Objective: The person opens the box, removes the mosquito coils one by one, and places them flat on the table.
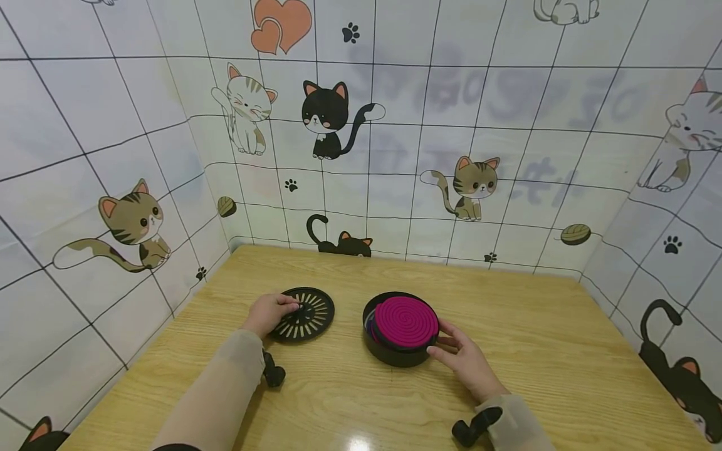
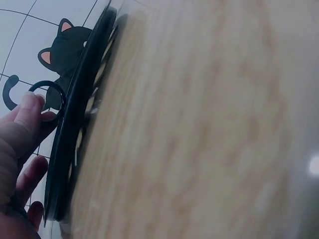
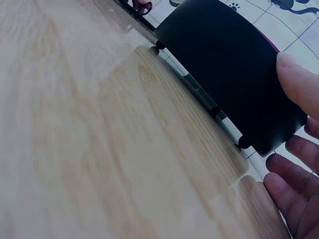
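My left hand (image 1: 271, 314) pinches the small black ring (image 2: 61, 94) that stands up from a round black slotted lid (image 1: 318, 321). The lid is on the table at left of centre, seen edge-on in the left wrist view. To its right is a round black box (image 1: 395, 357), with short feet in the right wrist view. Inside the box is a magenta mosquito coil (image 1: 407, 321), lying slightly tilted; what is under it is mostly hidden. With thumb and fingers about its right side, my right hand (image 1: 464, 360) holds the box.
The wood-grain table (image 1: 507, 313) reaches back to a white wall sheet (image 1: 395, 144) with grid lines and printed cats. More of this sheet stands at the left and right. Black camera mounts (image 1: 476, 427) sit on both wrists.
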`<state>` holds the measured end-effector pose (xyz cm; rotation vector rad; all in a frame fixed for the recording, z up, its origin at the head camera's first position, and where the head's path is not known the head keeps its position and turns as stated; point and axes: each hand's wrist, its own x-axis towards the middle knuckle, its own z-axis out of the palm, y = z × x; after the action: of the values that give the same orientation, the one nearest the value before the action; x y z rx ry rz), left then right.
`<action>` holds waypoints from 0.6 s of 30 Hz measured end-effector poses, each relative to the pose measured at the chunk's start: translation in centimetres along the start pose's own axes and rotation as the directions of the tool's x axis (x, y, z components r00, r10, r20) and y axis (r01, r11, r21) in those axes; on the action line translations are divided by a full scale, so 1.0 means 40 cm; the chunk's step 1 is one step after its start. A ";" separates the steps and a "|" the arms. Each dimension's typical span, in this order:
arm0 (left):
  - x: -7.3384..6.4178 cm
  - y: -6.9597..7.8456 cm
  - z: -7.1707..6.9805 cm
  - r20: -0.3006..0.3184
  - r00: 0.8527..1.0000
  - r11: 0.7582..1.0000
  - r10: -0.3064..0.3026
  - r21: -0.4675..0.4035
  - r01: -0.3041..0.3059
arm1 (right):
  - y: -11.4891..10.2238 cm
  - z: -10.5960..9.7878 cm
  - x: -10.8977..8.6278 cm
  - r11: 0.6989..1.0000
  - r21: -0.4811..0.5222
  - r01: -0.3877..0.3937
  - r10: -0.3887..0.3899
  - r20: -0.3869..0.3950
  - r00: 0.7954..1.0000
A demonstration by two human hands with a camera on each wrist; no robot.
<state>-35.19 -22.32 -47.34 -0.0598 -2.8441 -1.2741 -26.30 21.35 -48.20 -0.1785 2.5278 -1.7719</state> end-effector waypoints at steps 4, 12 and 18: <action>0.002 -0.003 0.001 0.007 1.000 1.000 -0.010 -0.017 0.010 | 0.001 0.000 0.000 1.000 -0.001 0.002 -0.002 -0.002 1.000; 0.007 -0.003 -0.005 0.034 0.999 1.000 0.019 0.016 -0.020 | 0.004 -0.001 0.002 1.000 -0.010 0.016 -0.016 -0.002 1.000; -0.017 0.061 -0.010 0.001 0.998 0.997 0.064 -0.029 -0.064 | 0.003 -0.002 0.001 1.000 -0.009 0.020 -0.020 -0.003 1.000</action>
<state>-34.40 -21.02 -45.28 -0.1518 -2.8003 -1.3036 -26.36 21.45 -48.28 -0.2023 2.5447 -1.7698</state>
